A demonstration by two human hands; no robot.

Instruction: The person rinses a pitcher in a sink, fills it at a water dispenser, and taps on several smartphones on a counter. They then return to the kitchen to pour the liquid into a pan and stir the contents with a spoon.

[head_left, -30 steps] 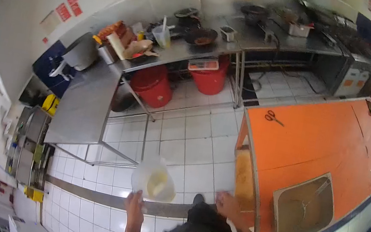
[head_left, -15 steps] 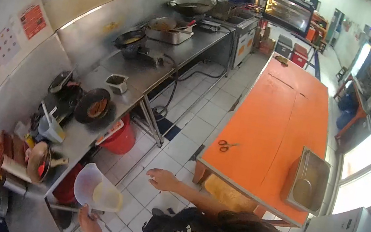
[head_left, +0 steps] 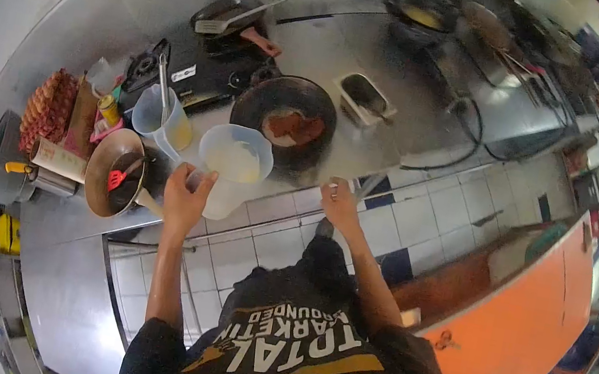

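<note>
My left hand (head_left: 186, 195) grips the handle of a translucent plastic jug (head_left: 235, 153), which has some pale yellowish content inside. The jug is over the counter's front edge, just in front of a dark pan (head_left: 252, 101) with reddish-brown food (head_left: 300, 129) in it. To the right of the jug, my right hand (head_left: 339, 198) hovers with its fingers curled together and no object visible in them. A second jug (head_left: 179, 135) with a utensil in it stands on the counter, left of the held one.
A black stove (head_left: 210, 79) with a frying pan is behind the jugs. A tan pan (head_left: 104, 167) holding a red spatula (head_left: 118, 177) lies left. A metal container (head_left: 364, 96) sits right of the dark pan. The orange table (head_left: 524, 319) with scissors (head_left: 446, 340) stands at right.
The view has turned toward the counter. My left hand has brought the jug up to the counter's edge near the dark pan, and my right hand has come nearer the counter too.
</note>
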